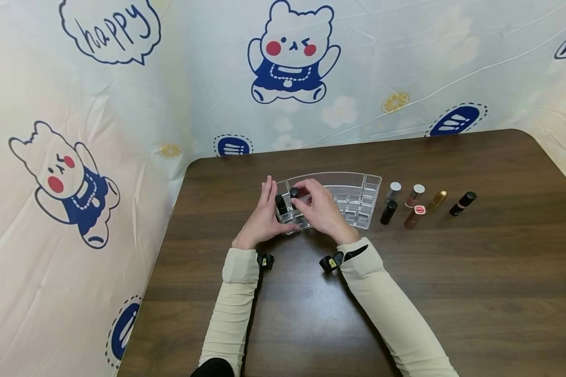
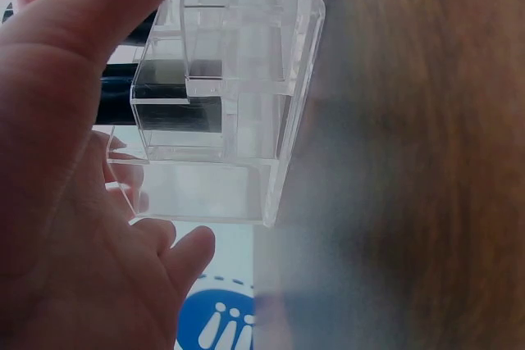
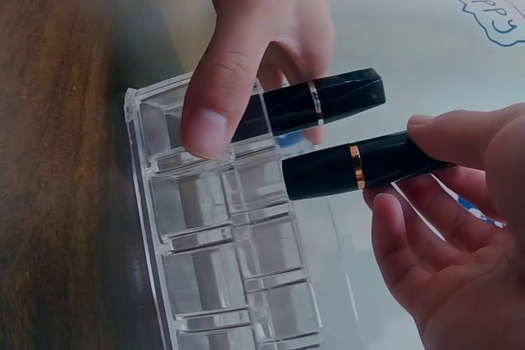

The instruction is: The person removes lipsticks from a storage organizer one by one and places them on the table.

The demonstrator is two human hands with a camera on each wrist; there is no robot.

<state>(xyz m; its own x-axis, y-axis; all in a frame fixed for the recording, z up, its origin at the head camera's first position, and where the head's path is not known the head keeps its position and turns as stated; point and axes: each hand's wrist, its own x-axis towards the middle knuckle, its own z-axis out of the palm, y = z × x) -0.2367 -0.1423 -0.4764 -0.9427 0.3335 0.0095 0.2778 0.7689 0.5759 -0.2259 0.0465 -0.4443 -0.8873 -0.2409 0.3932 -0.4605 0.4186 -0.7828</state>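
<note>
A clear plastic cosmetics organizer point(image 1: 370, 201) with stepped compartments lies on the table in front of both hands. My right hand point(image 1: 324, 210) pinches a black lipstick point(image 3: 324, 173) with a gold ring by its upper part, thumb against fingers. Its lower end is right at the rim of a compartment near the organizer's left end. Beside it, a similar black lipstick point(image 3: 349, 97) stands in a left-end compartment. My left hand point(image 1: 262, 222) rests against the organizer's left end, fingers extended along the side and thumb point(image 3: 209, 125) on the front.
To the right of the organizer stand several cosmetic tubes: a silver-capped one point(image 1: 394, 188), a black one point(image 1: 389, 213), a white-capped one point(image 1: 415, 193), a dark red one point(image 1: 414, 217), a gold one point(image 1: 437, 200) and a black one point(image 1: 463, 203). A printed cloth point(image 1: 207, 78) hangs behind the table point(image 1: 500, 293).
</note>
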